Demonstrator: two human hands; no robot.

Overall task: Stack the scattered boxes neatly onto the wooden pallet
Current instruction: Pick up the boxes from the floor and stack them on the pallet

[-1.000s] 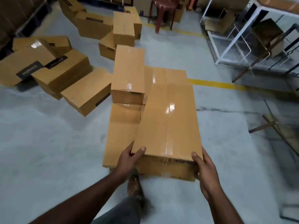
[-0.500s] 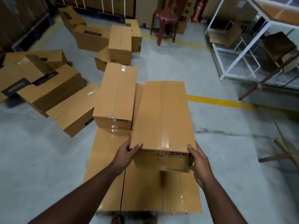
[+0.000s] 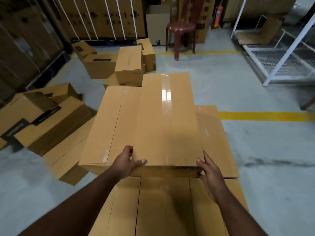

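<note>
Warehouse: scattered cartons (image 3: 51, 120), yellow floor line (image 3: 262, 116), metal racking (image 3: 279, 53).

From my feed the room looks dim and evenly lit from overhead, with the brightest spot a white glare streak on the tape of the carried box (image 3: 166, 120) and a soft shadow pooled on the stacked boxes (image 3: 163, 206) just under its near edge. I see motion blur smearing the scattered boxes (image 3: 42, 120) at left and the floor (image 3: 272, 150) around the frame's rim, while the centre stays fairly sharp. The wide lens bends the white rack (image 3: 279, 53) and the yellow line (image 3: 264, 116) near the right edge, and the back wall sits murky and grainy.
</note>
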